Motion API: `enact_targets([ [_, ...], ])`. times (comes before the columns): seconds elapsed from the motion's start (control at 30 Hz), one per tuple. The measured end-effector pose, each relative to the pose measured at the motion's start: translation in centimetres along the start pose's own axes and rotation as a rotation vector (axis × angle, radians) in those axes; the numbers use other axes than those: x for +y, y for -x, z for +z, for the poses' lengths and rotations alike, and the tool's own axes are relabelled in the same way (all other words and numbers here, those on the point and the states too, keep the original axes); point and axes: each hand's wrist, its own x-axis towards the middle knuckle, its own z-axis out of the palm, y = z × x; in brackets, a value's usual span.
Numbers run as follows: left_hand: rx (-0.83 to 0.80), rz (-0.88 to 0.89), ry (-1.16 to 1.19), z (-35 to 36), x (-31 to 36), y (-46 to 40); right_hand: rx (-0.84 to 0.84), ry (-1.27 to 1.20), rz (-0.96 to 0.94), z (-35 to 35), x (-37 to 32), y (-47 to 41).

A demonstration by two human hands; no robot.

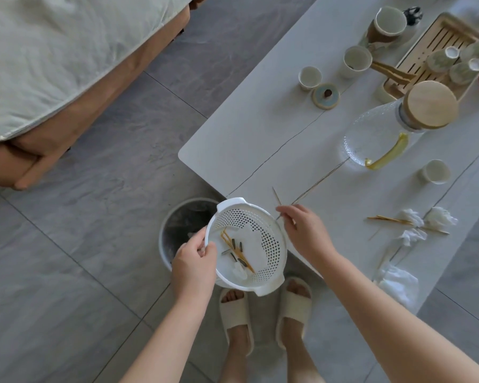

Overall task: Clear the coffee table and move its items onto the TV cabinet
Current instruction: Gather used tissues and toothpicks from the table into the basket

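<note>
My left hand [194, 262] grips the rim of a white perforated colander [263, 233], held off the near corner of the white coffee table [249, 128]. Inside the colander lie thin wooden sticks, small dark pieces and a white tissue. My right hand [302, 230] pinches a thin skewer [277, 197] just above the table's edge, next to the colander. More skewers [390, 219] and crumpled tissues [440, 218] lie on the table to the right.
A grey waste bin [183, 217] stands on the floor under the colander. On the table are a glass pitcher with wooden lid [376, 134], several white cups [309, 76], a round coaster [325, 95] and a bamboo tea tray [437, 40]. A covered sofa [67, 51] is at left.
</note>
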Motion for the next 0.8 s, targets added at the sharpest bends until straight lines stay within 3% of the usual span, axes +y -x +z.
enact_targets([
  [0.1,0.025,-0.042,0.015,0.6,-1.4,1.4,-0.208,0.233,0.030,0.1,2.7,-1.9],
  [0.23,0.033,-0.082,0.024,1.6,-3.3,3.0,-0.390,0.530,-0.121,1.1,4.1,-4.0],
  [0.4,0.048,-0.114,0.008,3.7,-5.0,4.6,-0.358,0.692,-0.289,1.9,5.0,-3.8],
  [0.6,0.057,-0.131,0.046,6.1,-5.3,5.4,-0.148,0.610,-0.301,1.4,7.2,-2.9],
  [0.8,0.072,-0.085,0.077,6.9,-4.9,5.6,-0.114,0.624,-0.241,2.5,7.2,-3.5],
])
